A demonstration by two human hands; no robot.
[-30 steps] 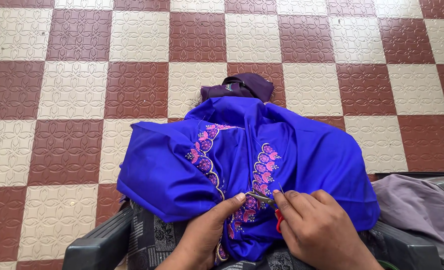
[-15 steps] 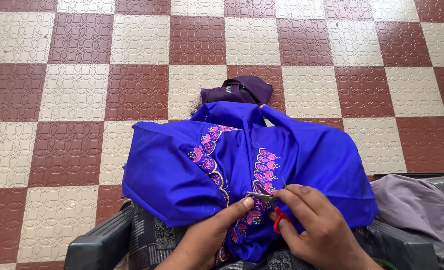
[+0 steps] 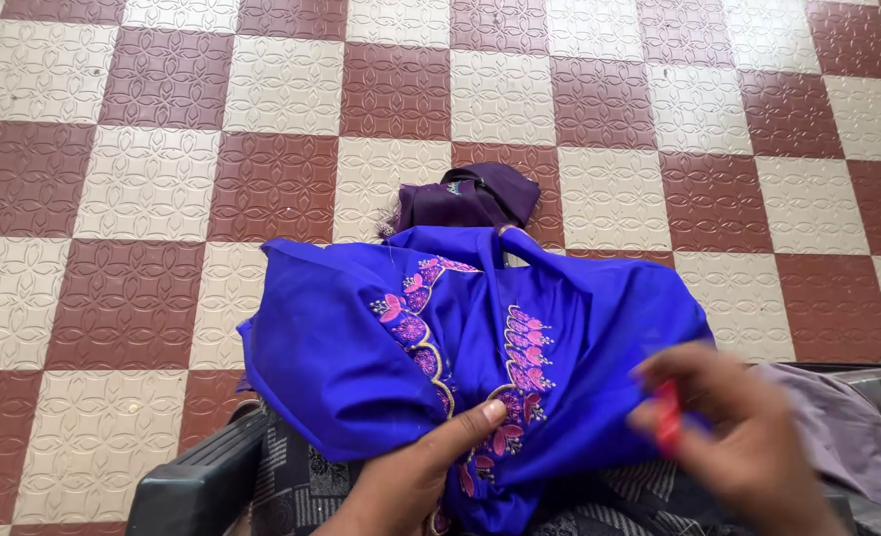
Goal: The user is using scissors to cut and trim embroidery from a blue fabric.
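Note:
A bright blue garment [image 3: 361,337] with pink and purple embroidery [image 3: 525,352] along its neckline lies bunched over my lap. My left hand [image 3: 425,471] pinches the blue cloth at the embroidered edge, thumb on top. My right hand [image 3: 743,437] is blurred, lifted off the cloth to the right, and grips a small red tool [image 3: 669,422] between its fingers. The tool's tip is not visible.
A dark purple cloth [image 3: 470,199] lies on the red and cream checkered floor tiles [image 3: 152,179] just beyond the garment. A mauve cloth [image 3: 847,437] rests at right. A black chair arm [image 3: 197,481] shows at lower left, and patterned black fabric lies under the garment.
My right hand has pulled away from the embroidery toward the right with the red tool. My left hand keeps its hold on the cloth.

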